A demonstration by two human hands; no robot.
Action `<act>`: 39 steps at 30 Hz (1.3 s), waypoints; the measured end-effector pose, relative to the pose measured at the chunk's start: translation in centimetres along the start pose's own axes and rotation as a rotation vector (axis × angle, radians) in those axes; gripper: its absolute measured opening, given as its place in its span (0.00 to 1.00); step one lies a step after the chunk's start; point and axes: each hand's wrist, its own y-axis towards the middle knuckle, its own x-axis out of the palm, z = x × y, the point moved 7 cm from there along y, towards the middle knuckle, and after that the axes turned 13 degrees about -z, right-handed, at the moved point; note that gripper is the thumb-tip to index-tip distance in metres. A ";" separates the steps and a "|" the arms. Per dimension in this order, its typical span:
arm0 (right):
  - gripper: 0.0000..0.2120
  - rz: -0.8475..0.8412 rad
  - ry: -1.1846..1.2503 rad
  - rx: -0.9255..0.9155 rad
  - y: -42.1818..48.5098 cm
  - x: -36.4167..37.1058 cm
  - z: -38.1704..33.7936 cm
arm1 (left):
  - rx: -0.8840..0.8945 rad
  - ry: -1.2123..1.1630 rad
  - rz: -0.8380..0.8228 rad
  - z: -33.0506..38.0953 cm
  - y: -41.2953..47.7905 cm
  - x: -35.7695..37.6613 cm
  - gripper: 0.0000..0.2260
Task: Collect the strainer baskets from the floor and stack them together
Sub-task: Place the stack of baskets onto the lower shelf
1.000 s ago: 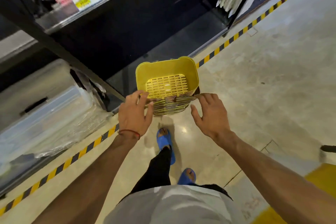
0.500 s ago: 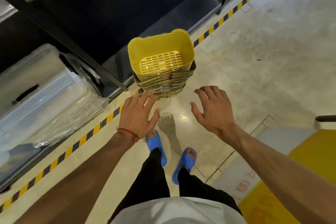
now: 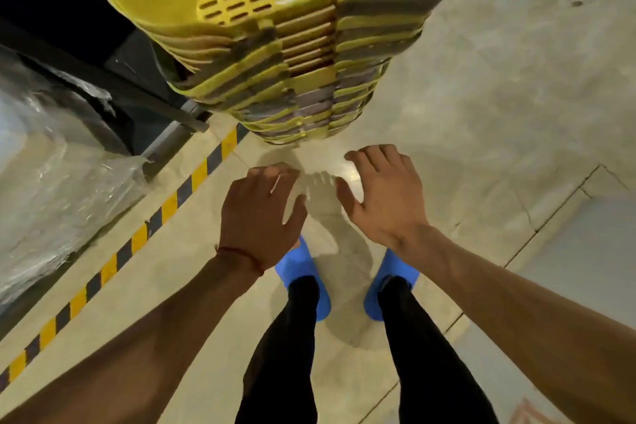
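A tall stack of yellow strainer baskets (image 3: pixel 282 55) stands on the concrete floor at the top of the view, its slotted bottom showing inside the topmost one. Both hands hover below it, apart from the stack. My left hand (image 3: pixel 261 217) is spread with fingers apart and holds nothing; a red thread circles its wrist. My right hand (image 3: pixel 385 196) is also spread and empty, just right of the left one.
A black-and-yellow hazard stripe (image 3: pixel 137 237) runs diagonally along the floor beside a dark shelf base (image 3: pixel 113 86). Plastic-wrapped clear bins (image 3: pixel 48 175) lie at the left. My feet in blue sandals (image 3: pixel 303 275) stand below the hands. Floor seams run at the right.
Both hands let go of the basket stack and drew back from it. The view has tilted down and closer, so the stack now fills the top of the frame.
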 end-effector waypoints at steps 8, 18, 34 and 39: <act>0.21 0.108 0.035 -0.059 9.4 14.2 9.7 | -0.118 -0.096 0.143 -5.0 8.2 16.7 0.17; 0.22 0.306 0.156 -0.185 17.9 23.3 16.4 | -0.083 -0.180 0.417 -7.6 15.1 27.9 0.15; 0.28 0.644 0.823 -0.155 16.9 18.4 17.0 | -0.173 -0.735 1.097 -12.3 11.6 23.1 0.19; 0.35 0.562 1.038 -0.125 19.1 17.6 15.8 | -0.274 -0.990 1.152 -15.1 13.5 22.7 0.32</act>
